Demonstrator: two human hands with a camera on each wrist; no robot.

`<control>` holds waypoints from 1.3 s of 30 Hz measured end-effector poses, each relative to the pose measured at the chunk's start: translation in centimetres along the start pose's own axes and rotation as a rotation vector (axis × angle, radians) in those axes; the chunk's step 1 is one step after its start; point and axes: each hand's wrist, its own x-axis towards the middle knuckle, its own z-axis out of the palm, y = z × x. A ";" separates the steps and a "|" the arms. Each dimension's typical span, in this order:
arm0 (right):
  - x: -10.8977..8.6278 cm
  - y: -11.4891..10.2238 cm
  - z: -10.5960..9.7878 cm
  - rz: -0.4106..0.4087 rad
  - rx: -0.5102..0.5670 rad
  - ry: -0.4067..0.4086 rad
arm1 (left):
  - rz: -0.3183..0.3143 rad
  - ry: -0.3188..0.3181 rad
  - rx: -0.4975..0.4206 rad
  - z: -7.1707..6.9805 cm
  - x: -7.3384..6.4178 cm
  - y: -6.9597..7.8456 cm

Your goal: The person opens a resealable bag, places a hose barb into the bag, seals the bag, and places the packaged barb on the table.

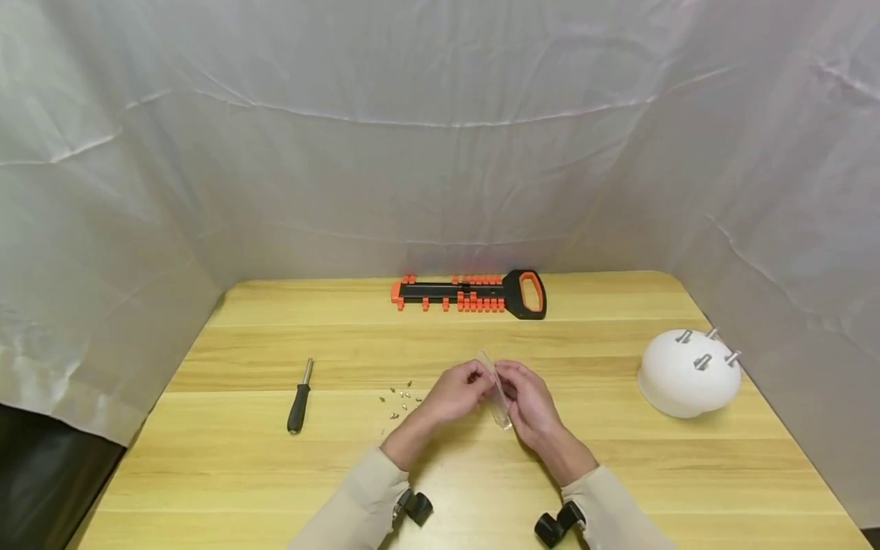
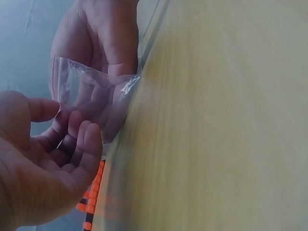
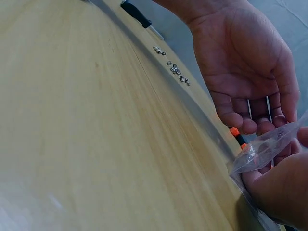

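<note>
A clear plastic zip bag (image 1: 500, 405) is held up over the table between the two hands. The left hand (image 1: 455, 393) pinches its upper edge between thumb and fingers. On the other side, the right hand (image 1: 532, 401) grips the bag's edge. In the left wrist view, the see-through bag (image 2: 96, 91) hangs with its zip strip at one side and nothing visible inside. Small metal screws (image 1: 404, 406) lie scattered on the wood just left of the left hand; the right wrist view also shows these screws (image 3: 175, 70).
A black-handled screwdriver (image 1: 299, 409) lies on the left of the wooden table (image 1: 227, 458). Along the back edge lies a black and orange slotted tool with a handle (image 1: 525, 294). At right stands a white dome (image 1: 681, 382) with several metal posts. Grey sheeting (image 1: 440, 168) surrounds the table.
</note>
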 end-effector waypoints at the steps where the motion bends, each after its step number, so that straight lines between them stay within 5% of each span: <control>1: 0.0 0.0 0.0 -0.003 -0.005 -0.009 | 0.003 0.001 0.004 0.0 0.0 0.1; 28: 0.2 -0.2 0.3 0.065 -0.019 0.017 | -0.021 -0.012 -0.092 -0.4 0.0 0.0; 39: 0.2 -0.2 0.2 0.078 -0.029 0.007 | 0.089 -0.060 0.122 -0.9 -0.4 -0.1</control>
